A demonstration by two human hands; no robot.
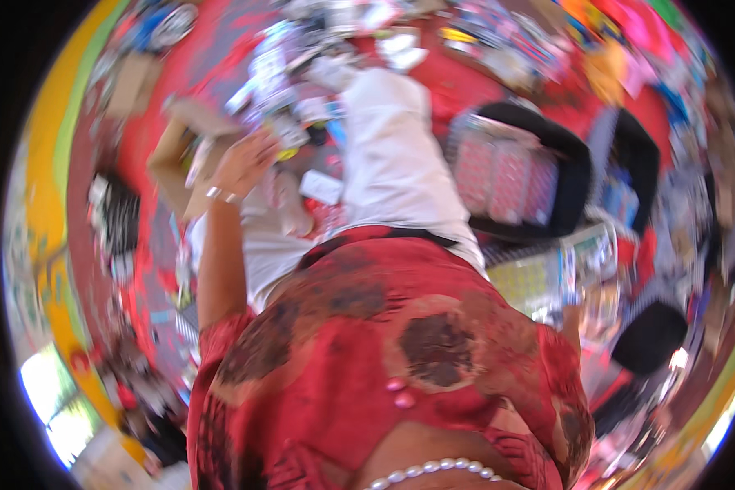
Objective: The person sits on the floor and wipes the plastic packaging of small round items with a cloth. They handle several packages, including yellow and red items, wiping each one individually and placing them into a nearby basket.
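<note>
Blur covers the person's left hand [247, 162], with a pale band [222, 194] on its wrist. The fingers look close together, but I cannot tell if they are holding anything. The brown cardboard box [167, 167] with bent-out flaps is just to the left of this hand, and the hand is over its right edge. I cannot tell if they touch.

A small white card with round corners [322, 187] lies right of the hand, beside the leg in white trousers [388, 139]. Any writing on it, or on the packs around, is too blurry to read.

The right hand [572, 312] is low on the other side, near the close edge of a flat yellow-green pack [518, 286]. It is partly hidden, so I cannot tell if it is open or gripping.

Past the knee, a black tub [578, 167] holds pink packs in rows [506, 175]. A second tub with a black rim [647, 155] sits to its right.

White and purple packets [273, 69] are heaped toward the far edge of the red floor [457, 86]. Orange and pink things [608, 69] fill its far right corner.
</note>
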